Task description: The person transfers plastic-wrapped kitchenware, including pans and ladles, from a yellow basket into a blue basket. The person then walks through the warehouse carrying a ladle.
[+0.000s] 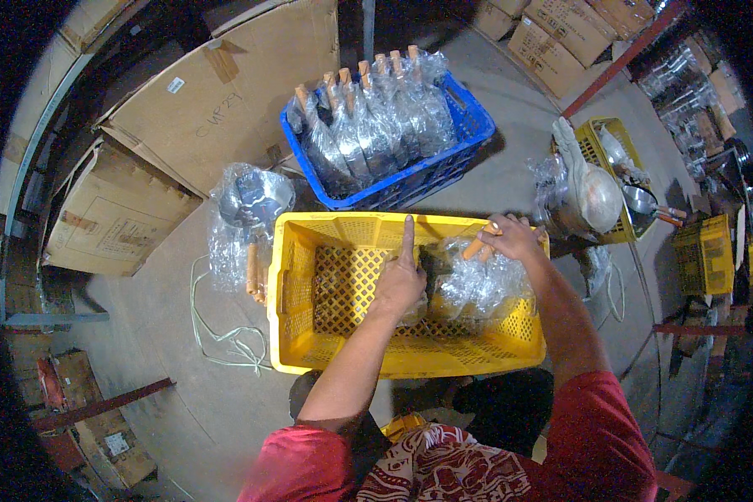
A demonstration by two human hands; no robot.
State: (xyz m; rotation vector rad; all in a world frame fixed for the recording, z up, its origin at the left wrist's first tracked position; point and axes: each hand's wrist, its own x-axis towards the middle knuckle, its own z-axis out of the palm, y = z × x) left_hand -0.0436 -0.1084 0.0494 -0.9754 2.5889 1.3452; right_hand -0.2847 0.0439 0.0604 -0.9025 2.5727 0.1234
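- Two bare hands work inside a yellow crate (309, 330) on the concrete floor.
- Left hand (400, 280), forefinger raised, presses plastic-wrapped pans (468, 289) against the crate's right wall, steadying them.
- Right hand (510, 237) grips a wooden handle (479, 244) at the far right corner.
- Blue crate (468, 134) beyond holds wrapped pans upright.
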